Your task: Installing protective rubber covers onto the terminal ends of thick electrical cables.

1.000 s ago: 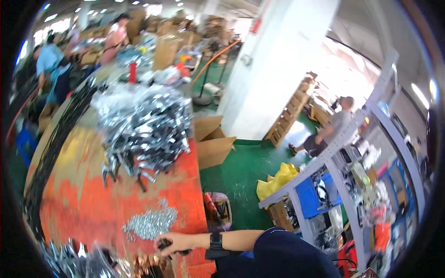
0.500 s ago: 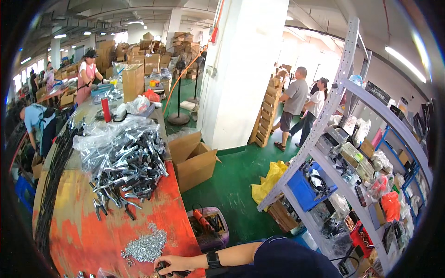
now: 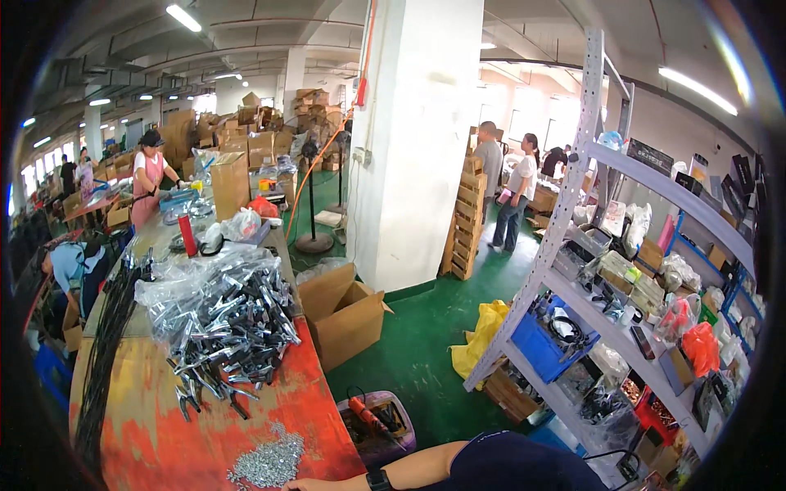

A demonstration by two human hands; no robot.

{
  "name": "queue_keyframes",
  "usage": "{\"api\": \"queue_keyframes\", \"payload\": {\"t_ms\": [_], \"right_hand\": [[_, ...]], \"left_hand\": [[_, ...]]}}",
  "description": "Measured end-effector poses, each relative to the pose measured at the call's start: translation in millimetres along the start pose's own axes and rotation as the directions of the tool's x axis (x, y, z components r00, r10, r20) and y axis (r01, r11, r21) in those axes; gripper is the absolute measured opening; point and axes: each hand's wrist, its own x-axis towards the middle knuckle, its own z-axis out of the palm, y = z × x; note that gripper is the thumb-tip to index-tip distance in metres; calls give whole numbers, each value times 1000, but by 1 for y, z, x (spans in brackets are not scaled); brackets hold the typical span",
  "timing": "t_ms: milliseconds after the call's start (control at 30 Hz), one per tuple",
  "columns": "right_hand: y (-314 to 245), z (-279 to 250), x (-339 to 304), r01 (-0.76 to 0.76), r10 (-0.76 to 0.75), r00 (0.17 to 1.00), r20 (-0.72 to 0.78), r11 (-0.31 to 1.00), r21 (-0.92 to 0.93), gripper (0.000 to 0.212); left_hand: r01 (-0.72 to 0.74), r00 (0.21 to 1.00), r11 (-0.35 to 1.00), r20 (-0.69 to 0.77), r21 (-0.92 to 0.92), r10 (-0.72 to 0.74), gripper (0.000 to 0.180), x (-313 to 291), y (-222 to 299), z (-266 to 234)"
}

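Note:
My right hand (image 3: 309, 485) shows only as a sliver at the lower edge, beside a heap of small shiny metal parts (image 3: 268, 460) on the worn red-and-tan table (image 3: 155, 442). Its fingers are cut off by the frame, so what they hold is hidden. A dark watch sits on that wrist, and a dark blue sleeve covers the upper arm. My left hand is out of sight. Farther up the table lies a large pile of black-and-silver forked metal parts (image 3: 233, 327), partly on clear plastic. A bundle of long black cables (image 3: 110, 352) runs along the left side.
An open cardboard box (image 3: 348, 323) and a tub with an orange-handled tool (image 3: 377, 425) stand right of the table. Beyond are a white pillar (image 3: 417, 147) and a loaded metal shelf (image 3: 540, 278). A person in pink (image 3: 149, 176) works at the table's far end.
The view has tilted up, and my right hand has slid mostly below the lower edge; a dark object was at its fingers before. Two people in the background have walked farther off.

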Motion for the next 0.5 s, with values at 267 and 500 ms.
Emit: {"api": "queue_keyframes", "payload": {"t_ms": [267, 500], "right_hand": [[26, 10, 4, 6, -11, 992, 125, 999, 36, 30], [-14, 8, -2, -224, 286, 954, -90, 878, 422, 20]], "left_hand": [[35, 988, 998, -145, -54, -43, 49, -37, -21, -25], [8, 902, 993, -427, -121, -59, 42, -60, -100, -65]]}}
